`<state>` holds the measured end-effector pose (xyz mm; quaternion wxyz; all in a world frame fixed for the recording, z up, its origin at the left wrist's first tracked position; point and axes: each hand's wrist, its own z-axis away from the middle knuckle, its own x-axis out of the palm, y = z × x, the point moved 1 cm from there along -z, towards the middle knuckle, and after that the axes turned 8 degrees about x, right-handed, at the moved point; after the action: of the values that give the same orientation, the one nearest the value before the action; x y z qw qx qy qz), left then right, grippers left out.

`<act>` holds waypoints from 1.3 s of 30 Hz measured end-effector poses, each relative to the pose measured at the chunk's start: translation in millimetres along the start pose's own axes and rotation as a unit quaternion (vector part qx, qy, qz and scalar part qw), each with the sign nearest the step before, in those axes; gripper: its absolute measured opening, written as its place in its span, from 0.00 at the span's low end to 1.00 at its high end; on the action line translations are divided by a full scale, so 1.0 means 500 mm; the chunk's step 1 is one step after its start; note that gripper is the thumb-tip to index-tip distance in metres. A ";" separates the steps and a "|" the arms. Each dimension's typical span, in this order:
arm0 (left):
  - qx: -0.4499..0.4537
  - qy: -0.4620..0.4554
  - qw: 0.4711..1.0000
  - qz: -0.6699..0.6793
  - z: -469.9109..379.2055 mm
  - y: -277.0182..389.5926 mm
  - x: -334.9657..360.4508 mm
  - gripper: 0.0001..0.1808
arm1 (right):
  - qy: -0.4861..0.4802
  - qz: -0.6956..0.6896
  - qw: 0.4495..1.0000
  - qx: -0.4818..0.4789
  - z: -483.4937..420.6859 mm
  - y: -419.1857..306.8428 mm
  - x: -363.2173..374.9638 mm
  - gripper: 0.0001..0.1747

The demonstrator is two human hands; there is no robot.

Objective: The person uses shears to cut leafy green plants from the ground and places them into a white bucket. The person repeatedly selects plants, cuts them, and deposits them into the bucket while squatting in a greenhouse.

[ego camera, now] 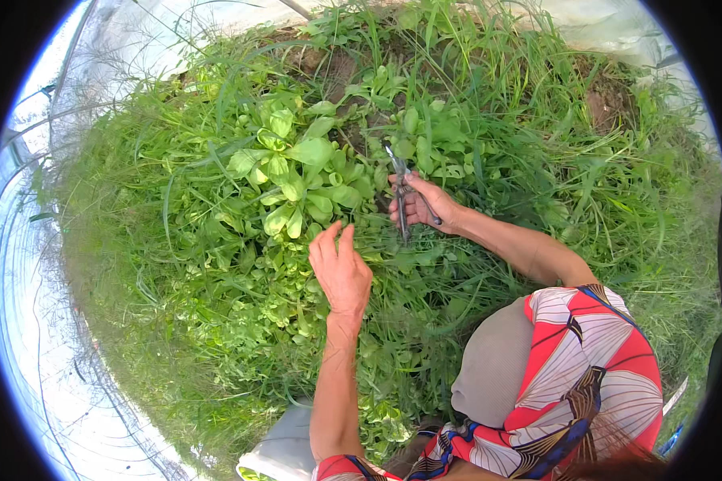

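My right hand (424, 201) holds a pair of metal scissors or shears (402, 195), whose tips point up toward the top of the view; the exact kind cannot be told. My left hand (341, 261) holds nothing, its fingers apart and bent, just below a cluster of broad-leaved green plants (292, 174). Those leaves grow in light green rosettes to the left of the tool. Another leafy plant (439, 144) stands just above my right hand. Low weeds lie between my two hands.
A grey bucket (286, 436) with a pale rim leans at the lower left, beside my left forearm. Tall grass (517, 66) surrounds the leafy plants. Bare soil (607, 105) shows at the upper right. Translucent plastic sheeting (30, 337) on thin frames runs along the left and top.
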<state>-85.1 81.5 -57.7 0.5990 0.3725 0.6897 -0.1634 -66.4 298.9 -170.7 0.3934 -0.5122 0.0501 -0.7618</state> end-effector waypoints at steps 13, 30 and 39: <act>-0.013 -0.135 0.983 -0.125 -0.149 -0.117 0.059 0.29 | -0.093 0.022 0.995 0.015 0.016 -0.033 0.040 0.36; -0.032 -0.094 0.994 -0.054 -0.145 -0.161 0.069 0.19 | -0.117 -0.095 0.963 0.225 -0.019 -0.017 0.068 0.24; -0.066 -0.090 0.993 -0.033 -0.156 -0.151 0.067 0.17 | -0.202 -0.210 0.930 0.225 -0.041 -0.006 0.067 0.26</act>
<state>-193.9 94.2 -88.2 0.6759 0.2929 0.6544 -0.1705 -90.6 272.2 -154.1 0.3310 -0.5516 -0.3122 -0.6991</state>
